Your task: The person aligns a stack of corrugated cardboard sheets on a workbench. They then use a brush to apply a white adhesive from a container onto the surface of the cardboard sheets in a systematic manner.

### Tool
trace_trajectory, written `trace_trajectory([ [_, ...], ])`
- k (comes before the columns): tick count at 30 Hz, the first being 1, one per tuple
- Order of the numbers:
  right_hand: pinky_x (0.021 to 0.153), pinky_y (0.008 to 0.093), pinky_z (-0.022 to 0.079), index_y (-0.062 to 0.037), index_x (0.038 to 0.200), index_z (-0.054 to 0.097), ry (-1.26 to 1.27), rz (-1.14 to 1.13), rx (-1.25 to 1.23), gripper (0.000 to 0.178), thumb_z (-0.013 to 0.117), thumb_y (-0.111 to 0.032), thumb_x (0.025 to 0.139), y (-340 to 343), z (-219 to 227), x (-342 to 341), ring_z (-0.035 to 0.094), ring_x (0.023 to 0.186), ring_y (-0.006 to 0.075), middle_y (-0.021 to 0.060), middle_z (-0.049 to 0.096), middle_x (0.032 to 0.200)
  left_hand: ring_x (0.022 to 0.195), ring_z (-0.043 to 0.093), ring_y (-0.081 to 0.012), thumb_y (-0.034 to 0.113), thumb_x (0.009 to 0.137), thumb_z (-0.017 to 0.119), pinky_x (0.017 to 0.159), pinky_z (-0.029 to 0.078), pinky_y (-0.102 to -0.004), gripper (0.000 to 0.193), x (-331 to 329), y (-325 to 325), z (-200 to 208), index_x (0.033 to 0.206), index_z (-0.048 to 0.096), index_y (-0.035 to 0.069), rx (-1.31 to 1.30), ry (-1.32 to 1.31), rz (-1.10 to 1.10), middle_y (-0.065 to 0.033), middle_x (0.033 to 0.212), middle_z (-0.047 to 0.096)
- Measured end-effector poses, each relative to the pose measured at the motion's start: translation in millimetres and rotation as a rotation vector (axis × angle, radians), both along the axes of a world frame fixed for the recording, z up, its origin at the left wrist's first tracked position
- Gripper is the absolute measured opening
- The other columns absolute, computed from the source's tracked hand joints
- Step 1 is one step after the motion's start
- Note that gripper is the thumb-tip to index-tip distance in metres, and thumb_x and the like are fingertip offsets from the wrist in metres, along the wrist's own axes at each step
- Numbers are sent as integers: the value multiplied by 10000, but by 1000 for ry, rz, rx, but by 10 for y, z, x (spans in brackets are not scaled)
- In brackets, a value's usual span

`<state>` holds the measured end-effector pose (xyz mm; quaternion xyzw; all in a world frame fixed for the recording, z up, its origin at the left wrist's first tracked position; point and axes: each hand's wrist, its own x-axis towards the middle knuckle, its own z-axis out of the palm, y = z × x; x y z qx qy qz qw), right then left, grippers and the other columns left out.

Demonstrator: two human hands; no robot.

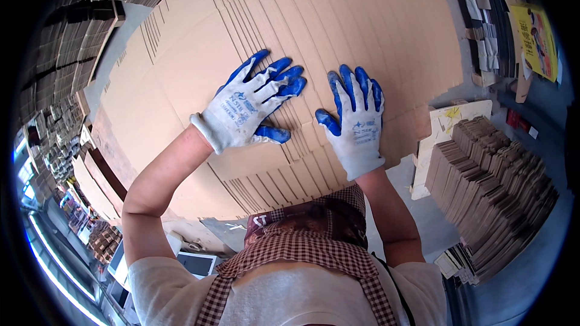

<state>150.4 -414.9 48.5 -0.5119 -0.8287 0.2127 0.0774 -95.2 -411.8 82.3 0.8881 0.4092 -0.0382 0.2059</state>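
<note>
A broad spread of overlapping brown cardboard sheets [175, 78] lies in front of me, their edges stepped like a fanned deck, with slots cut along the near side. Both my hands wear white knit gloves with blue coated fingers and palms. My left hand [248, 102] rests on the stepped edges, fingers spread and pointing to the upper right. Flat on the sheets to its right is my right hand [356, 115], fingers stretched away from me and thumb out to the left. Neither hand grips anything. The palms and the cardboard under them are hidden.
Stacked cardboard bundles [492, 187] stand at the right beside a pale board [450, 130]. More stacks [72, 42] fill the far left. A yellow printed box [534, 42] is at the upper right. Behind my left arm sits a white-framed, screen-like object [196, 264].
</note>
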Motion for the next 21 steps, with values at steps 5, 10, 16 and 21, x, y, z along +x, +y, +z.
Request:
trace_trajectory([
  [5,1155,547,238,-154,1425,479,2,-13,1,688,722,-363,816,-12,-24,7,338,1404,319,78,410,1502,1453,310,-294,749,835,406,1222,155,-517,921,-18,-23,8,1491,394,103,-4,20,0,-115,1549,371],
  [10,1155,546,237,-157,1425,480,13,-11,-7,691,727,-359,811,-9,-50,13,339,1404,317,75,406,1507,1454,307,-297,754,835,398,1222,150,-517,926,-24,-24,12,1494,390,103,-7,25,-4,-119,1548,370],
  [16,1158,544,235,-153,1425,480,37,-16,-14,708,739,-353,797,-6,-55,17,336,1405,316,73,403,1509,1452,308,-299,760,823,410,1223,145,-517,938,-54,-41,4,1496,388,107,-14,23,-5,-120,1546,373],
  [21,1161,546,226,-142,1433,467,28,-7,-7,723,738,-364,800,0,-77,13,313,1416,323,88,383,1517,1447,319,-300,760,824,416,1213,165,-530,937,-92,-40,-28,1493,392,104,-28,-18,-11,-120,1539,383],
])
